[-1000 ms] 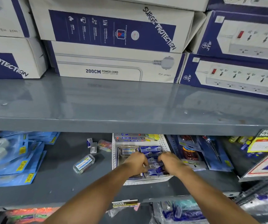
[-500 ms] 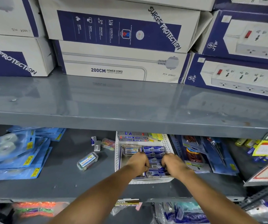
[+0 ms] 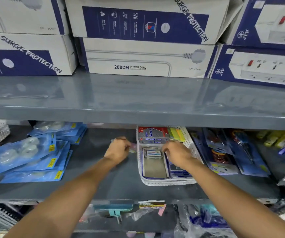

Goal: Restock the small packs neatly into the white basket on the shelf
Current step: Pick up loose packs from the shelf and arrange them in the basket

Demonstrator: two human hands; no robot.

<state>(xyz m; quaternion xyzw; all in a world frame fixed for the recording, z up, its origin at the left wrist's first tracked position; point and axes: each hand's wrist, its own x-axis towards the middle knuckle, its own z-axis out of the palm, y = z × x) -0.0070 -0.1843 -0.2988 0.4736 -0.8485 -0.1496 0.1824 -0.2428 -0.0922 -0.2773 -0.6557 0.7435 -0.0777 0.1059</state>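
The white basket (image 3: 170, 182) sits on the lower shelf. Inside it, a small white-and-blue pack (image 3: 153, 152) lies at the far end of the mostly bare left column, and blue small packs (image 3: 178, 170) fill the right column. My right hand (image 3: 177, 154) is inside the basket, fingers bent down onto the right column's far packs. My left hand (image 3: 119, 150) is outside, left of the basket, fingers curled over loose small packs (image 3: 132, 148) on the shelf. Blur hides whether either hand grips anything.
A red and silver box (image 3: 152, 135) and yellow pads (image 3: 177, 134) stand at the basket's back. Blue blister packs (image 3: 28, 157) lie at left and hanging-card tools (image 3: 224, 157) at right. The upper shelf's edge (image 3: 138, 115) overhangs, loaded with power strip boxes (image 3: 146, 57).
My left hand has left the basket and moved left onto the loose packs on the shelf. My right hand stays in the basket. The camera has moved closer.
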